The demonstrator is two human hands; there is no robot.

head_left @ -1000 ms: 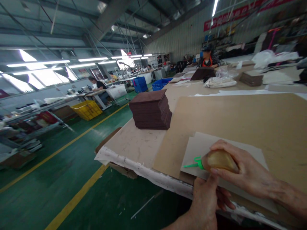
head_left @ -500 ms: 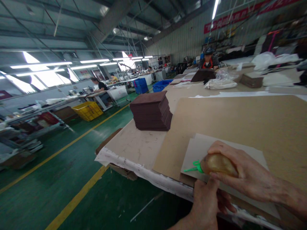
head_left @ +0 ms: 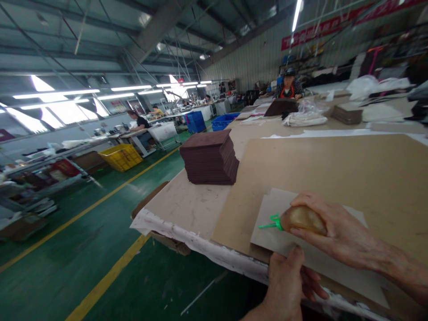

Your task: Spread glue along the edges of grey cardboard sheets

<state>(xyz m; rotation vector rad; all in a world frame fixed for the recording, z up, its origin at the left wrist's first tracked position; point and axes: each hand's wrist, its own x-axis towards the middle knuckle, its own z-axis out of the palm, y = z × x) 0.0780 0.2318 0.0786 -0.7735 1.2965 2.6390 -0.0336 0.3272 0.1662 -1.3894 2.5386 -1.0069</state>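
Head view: right hand (head_left: 337, 234) grip closed round amber, rounded squeeze bottle (head_left: 306, 219) with green nozzle (head_left: 274, 222), over pale grey flat sheets (head_left: 267, 207) at bench (head_left: 190, 209) edge. Left hand (head_left: 286, 276) by sheets' near edge, grip unclear. No liquid visible on sheets; done versus left, cannot tell.

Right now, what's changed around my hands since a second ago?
Your right hand and the green-tipped amber squeeze bottle it holds moved slightly up in the view, opening a gap from your left hand. Nothing was taken or released. The left hand, the pale grey flat sheets and the dark brown stack look unmoved.
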